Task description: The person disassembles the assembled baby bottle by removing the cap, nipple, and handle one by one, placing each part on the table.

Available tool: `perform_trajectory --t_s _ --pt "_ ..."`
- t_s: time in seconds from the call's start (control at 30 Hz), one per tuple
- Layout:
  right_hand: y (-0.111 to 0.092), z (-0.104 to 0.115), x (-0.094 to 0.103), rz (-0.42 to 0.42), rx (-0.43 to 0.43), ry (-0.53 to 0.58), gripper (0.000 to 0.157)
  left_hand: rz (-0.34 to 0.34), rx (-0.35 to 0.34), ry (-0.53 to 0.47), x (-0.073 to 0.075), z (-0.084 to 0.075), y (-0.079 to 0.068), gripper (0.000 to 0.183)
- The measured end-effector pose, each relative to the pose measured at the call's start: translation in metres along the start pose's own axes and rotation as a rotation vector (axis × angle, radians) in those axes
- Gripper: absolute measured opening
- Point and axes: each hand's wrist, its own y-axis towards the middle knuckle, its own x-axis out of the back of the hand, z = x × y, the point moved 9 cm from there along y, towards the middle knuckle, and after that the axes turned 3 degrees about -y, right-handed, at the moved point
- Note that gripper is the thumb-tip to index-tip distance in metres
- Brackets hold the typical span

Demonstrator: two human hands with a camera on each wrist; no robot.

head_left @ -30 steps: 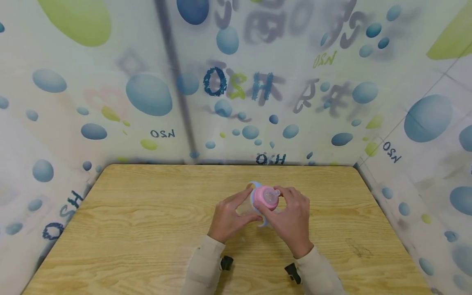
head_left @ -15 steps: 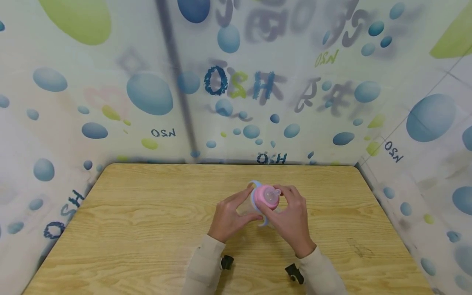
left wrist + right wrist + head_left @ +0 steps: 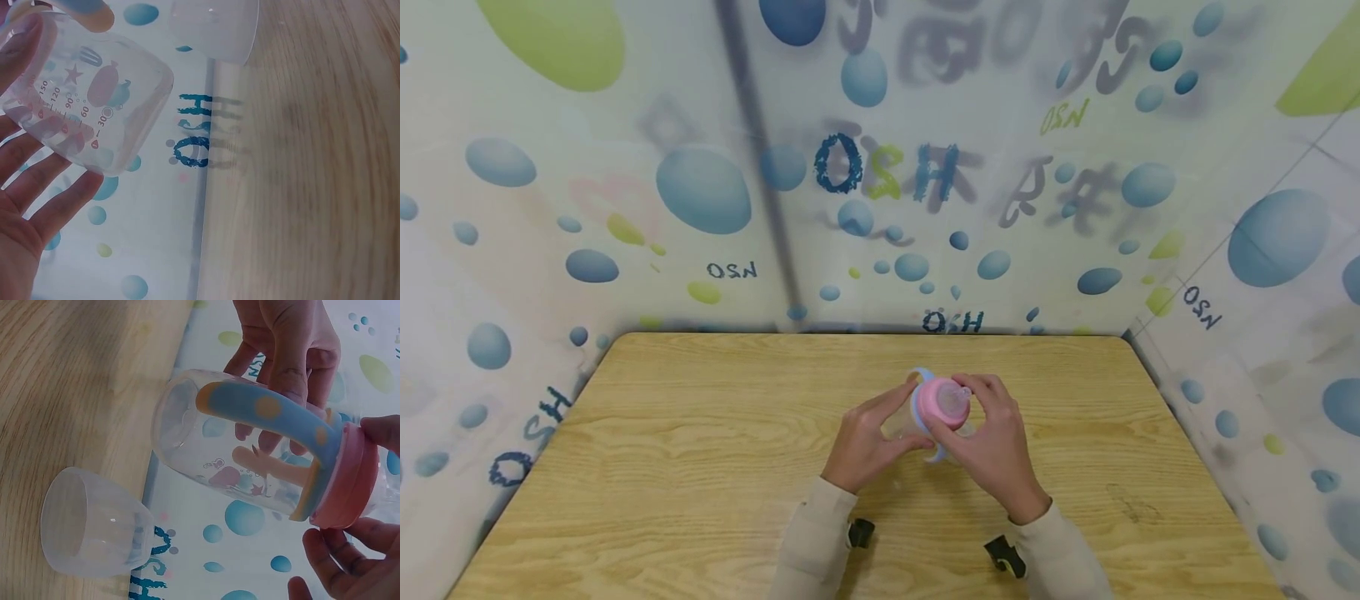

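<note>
One table [image 3: 700, 450], two hands [image 3: 872, 442] [image 3: 998, 442], one bottle [image 3: 943, 403], one cap [image 3: 97, 522]

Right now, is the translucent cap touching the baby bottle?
Apart. The right wrist view shows a gap, with the wooden table visible, between the translucent cap and the baby bottle.

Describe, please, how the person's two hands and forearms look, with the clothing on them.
The left hand and the right hand are bare, without gloves. The left sleeve and right sleeve are cream-coloured, ending near the wrists. A small black piece shows at each sleeve's inner side.
</note>
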Motion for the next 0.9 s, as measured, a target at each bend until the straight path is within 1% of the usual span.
perform_trajectory --t_s 0.17,0.5,0.8,0.9 --pt "0.001 0.002 0.0 0.017 0.021 0.031 0.055 0.005 0.013 -0.016 -0.001 0.0 0.0 0.079" --pt "0.001 0.008 0.001 0.03 0.089 0.072 0.058 0.004 0.009 -0.04 -0.002 0.0 0.0 0.078" --pt "0.001 0.011 0.001 0.038 0.141 0.109 0.059 -0.004 -0.016 -0.029 -0.001 -0.003 0.001 0.076" --pt "0.0 0.01 0.0 0.039 0.15 0.103 0.059 -0.01 -0.026 -0.024 -0.001 -0.003 0.001 0.076"
